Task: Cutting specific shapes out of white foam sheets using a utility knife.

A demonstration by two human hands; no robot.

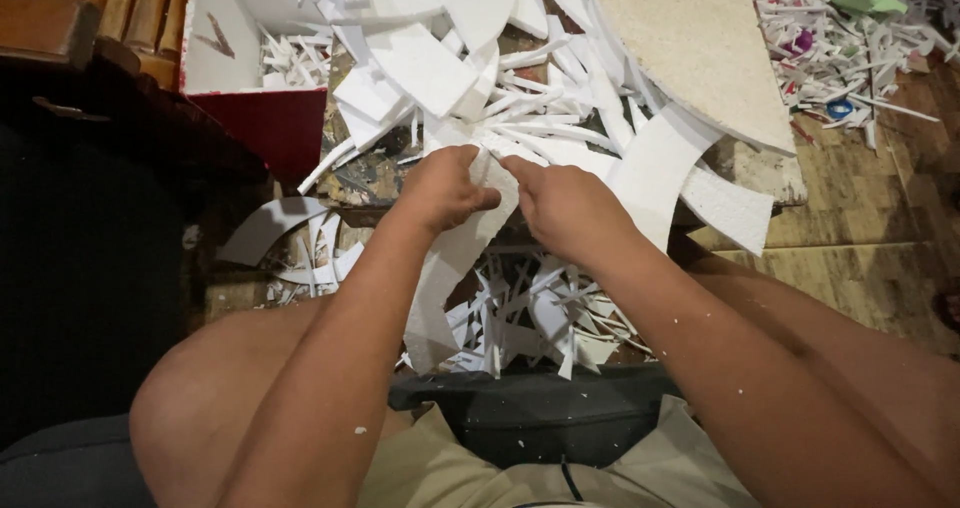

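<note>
I see my left hand [445, 188] and right hand [565, 208] both pinched on a long curved white foam strip [450, 268], flat, matte, perhaps rough-edged, hanging over the scrap pile [530, 318] between my knees.

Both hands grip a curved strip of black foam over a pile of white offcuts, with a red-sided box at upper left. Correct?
Not quite: the head view shows the curved strip is white, not black. Both the left hand and right hand grip it over the white offcuts; the red-sided box is upper left.
</note>
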